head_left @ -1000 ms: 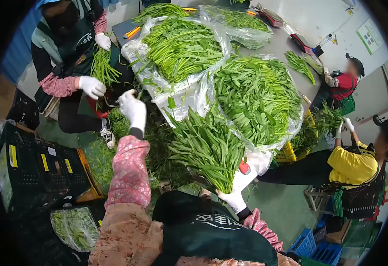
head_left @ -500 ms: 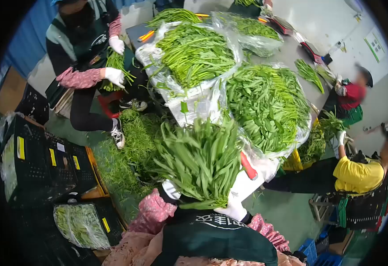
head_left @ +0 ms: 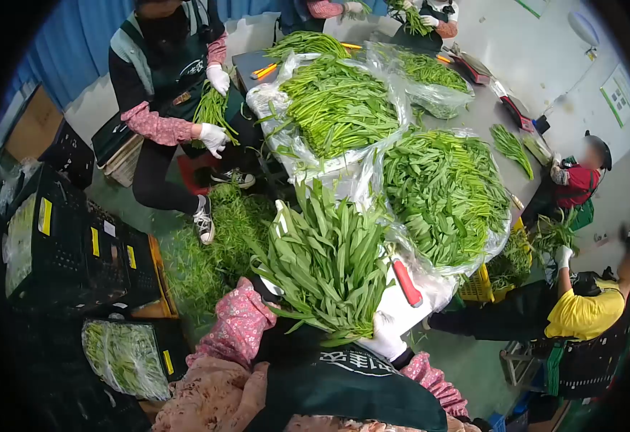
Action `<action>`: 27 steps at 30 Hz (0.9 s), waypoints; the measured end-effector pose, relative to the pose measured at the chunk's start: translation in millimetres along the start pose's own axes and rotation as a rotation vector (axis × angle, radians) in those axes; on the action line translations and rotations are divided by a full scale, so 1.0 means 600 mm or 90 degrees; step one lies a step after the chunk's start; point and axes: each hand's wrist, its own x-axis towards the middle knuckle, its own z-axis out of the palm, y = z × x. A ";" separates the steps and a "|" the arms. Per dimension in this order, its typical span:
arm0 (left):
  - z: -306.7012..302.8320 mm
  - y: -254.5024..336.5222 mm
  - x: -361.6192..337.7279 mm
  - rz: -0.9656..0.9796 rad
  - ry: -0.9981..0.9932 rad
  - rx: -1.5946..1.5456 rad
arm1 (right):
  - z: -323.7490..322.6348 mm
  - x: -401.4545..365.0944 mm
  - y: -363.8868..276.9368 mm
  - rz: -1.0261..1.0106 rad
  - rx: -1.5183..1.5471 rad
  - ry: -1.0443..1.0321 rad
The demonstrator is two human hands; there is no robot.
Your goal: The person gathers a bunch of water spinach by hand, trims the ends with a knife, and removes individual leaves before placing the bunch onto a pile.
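Clasping the bunch of greens [head_left: 325,266] at its base, right hand [head_left: 384,335] is closed; left hand [head_left: 270,286] beside it, grip unclear

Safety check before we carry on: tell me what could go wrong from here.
1. The red tool lies loose right beside the right hand gripping the bundle; a bump could knock it off, or cut if it is bladed.
2. Loose scraps cover the floor by the co-worker's shoe: probably slippery.
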 end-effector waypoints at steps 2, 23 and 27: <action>0.001 0.005 0.005 0.006 0.001 0.004 | 0.002 0.001 -0.001 -0.005 0.024 0.015; 0.077 0.071 0.069 0.126 -0.046 -0.044 | 0.003 -0.039 -0.054 0.120 0.009 0.050; 0.101 0.048 0.073 0.144 -0.030 -0.037 | -0.019 -0.047 -0.022 0.050 -0.063 0.087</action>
